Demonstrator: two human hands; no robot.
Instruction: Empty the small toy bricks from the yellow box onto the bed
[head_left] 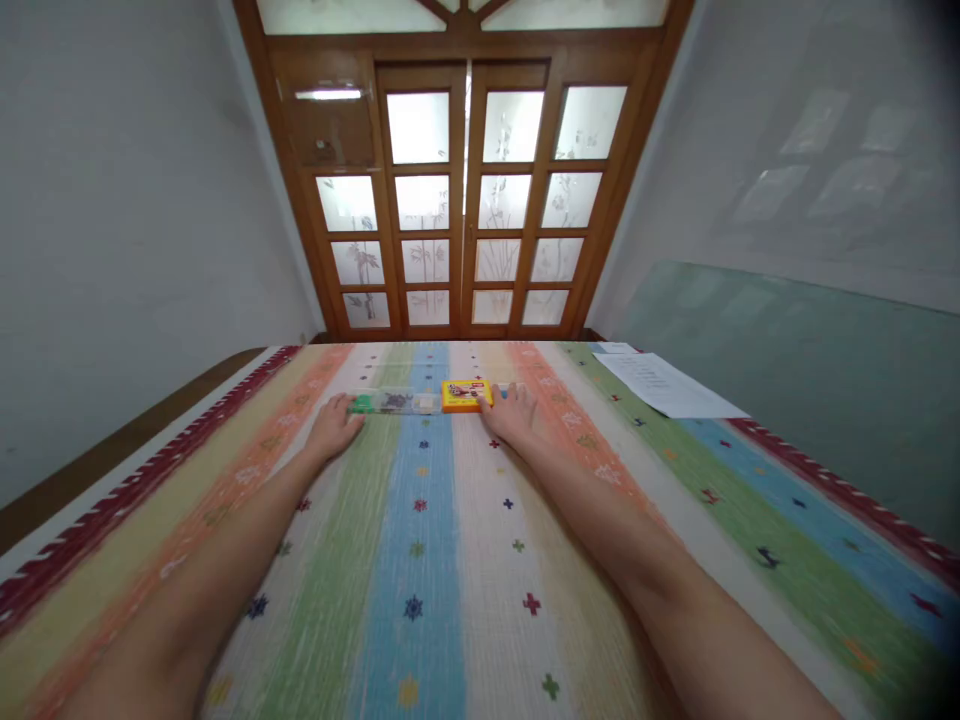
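My left hand [335,427] is at the left end of a clear, flat plastic case [411,402], thumb on the near side and fingers toward the far side. The case has a bright green part at that end and dark and pale contents farther right. Beside its right end lies a small yellow box [466,395] with red printing and an orange front edge. My right hand [513,413] rests at the box's right end, fingers spread and thumb touching its edge. A clear, bluish item shows partly under those fingers; its kind is hidden.
A striped, patterned cloth [416,650] covers the long table. Sheets of white paper [660,385] lie at the far right edge. A pale green panel [795,370] leans along the right wall. Wooden glass-paned doors [465,240] stand beyond the far end.
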